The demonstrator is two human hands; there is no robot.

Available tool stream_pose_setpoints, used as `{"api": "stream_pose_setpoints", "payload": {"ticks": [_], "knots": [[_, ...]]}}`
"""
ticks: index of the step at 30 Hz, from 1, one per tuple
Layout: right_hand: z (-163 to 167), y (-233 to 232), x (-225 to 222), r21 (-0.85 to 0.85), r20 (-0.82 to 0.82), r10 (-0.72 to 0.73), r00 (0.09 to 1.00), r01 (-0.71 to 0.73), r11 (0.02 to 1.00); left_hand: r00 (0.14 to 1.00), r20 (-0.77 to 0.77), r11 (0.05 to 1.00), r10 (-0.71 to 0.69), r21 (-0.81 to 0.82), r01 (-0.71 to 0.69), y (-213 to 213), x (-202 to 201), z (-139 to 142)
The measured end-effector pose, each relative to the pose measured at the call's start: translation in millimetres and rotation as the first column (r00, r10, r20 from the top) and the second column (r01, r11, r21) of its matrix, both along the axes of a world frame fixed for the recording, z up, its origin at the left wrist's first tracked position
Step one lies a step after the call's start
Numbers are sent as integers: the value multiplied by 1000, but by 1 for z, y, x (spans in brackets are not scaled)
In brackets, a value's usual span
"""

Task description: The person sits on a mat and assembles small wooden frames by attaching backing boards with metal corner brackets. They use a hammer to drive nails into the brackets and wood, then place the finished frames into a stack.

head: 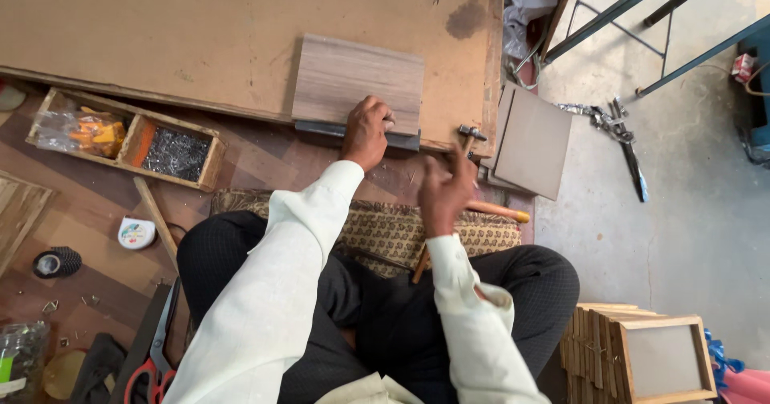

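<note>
Left hand (366, 131) presses flat, fingers spread, on near edge of the wood panel (358, 83), which extends away from it. Right hand (443, 189), just right of panel, clenched around hammer (473, 139); hand blurred, handle mostly hidden, head near panel's corner.

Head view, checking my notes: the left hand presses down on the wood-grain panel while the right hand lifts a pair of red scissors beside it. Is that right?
Not quite. In the head view the right hand holds a hammer, not scissors; the red scissors lie on the floor by the person's left leg. The left hand does press on the wood-grain panel.
</note>
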State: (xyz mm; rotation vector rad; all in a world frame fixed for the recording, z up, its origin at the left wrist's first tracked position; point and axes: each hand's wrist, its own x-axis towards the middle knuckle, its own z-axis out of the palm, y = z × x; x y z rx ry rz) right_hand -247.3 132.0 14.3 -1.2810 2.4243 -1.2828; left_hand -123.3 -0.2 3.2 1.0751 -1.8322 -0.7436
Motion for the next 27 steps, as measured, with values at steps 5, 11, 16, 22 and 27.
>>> {"api": "stream_pose_setpoints", "payload": {"ticks": [5, 11, 16, 22, 27], "knots": [[-19, 56, 4, 105, 642, -286, 711, 287, 952, 1000, 14, 999, -10, -32, 10, 0, 0, -2], [-9, 71, 7, -81, 953, 40, 302, 127, 989, 998, 5, 994, -55, 92, 54, -4, 1, 0], [12, 96, 34, 54, 932, -99, 348, 137, 989, 998, 42, 997, -52, 53, 50, -8, 2, -3], [17, 115, 64, -18, 700, 89, 709, -107, 994, 999, 41, 999, -26, 21, 25, -7, 0, -7], [15, 116, 70, 41, 357, 80, 931, -102, 994, 999, 41, 1000, -6, 2, 6, -4, 0, -7]]}}
